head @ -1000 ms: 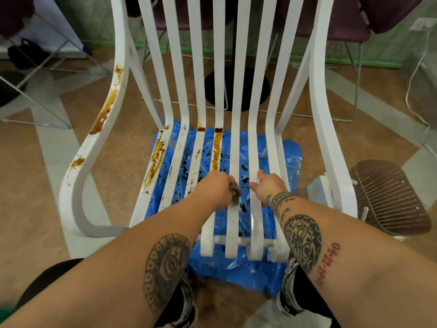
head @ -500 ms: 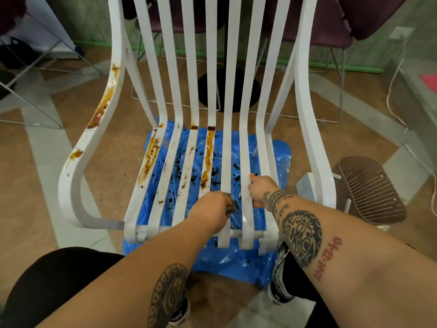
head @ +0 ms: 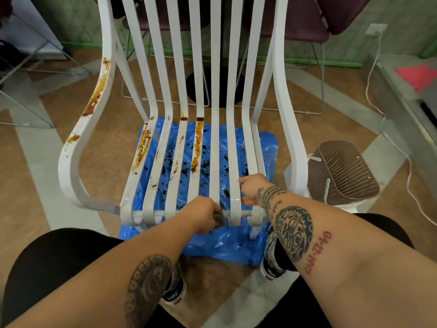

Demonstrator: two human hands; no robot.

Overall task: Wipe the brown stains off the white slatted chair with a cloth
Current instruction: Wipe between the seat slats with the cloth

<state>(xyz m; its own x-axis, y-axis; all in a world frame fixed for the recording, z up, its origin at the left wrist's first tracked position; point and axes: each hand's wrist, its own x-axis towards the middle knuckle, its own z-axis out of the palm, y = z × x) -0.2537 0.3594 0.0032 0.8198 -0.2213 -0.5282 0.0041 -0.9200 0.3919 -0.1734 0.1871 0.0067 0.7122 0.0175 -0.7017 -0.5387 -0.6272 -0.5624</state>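
The white slatted chair (head: 287, 129) stands in front of me. Brown stains (head: 197, 144) run along the left seat slats and down the left armrest (head: 95, 95). My left hand (head: 201, 214) is closed around a small grey cloth (head: 220, 218) at the front end of a middle slat, by the seat's front crossbar. Most of the cloth is hidden inside the fist. My right hand (head: 254, 188) grips a right-hand slat near the seat's front.
A blue plastic sheet (head: 227, 245) speckled with dark crumbs lies on the floor under the seat. A brown perforated basket (head: 343, 172) sits on the floor to the right. Purple chairs (head: 305, 22) stand behind, and a white cable (head: 378, 98) runs along the right side.
My left hand has slid with the cloth down the middle slat toward the seat's front edge. The right hand has kept its hold on the slat. The view has pulled back slightly.
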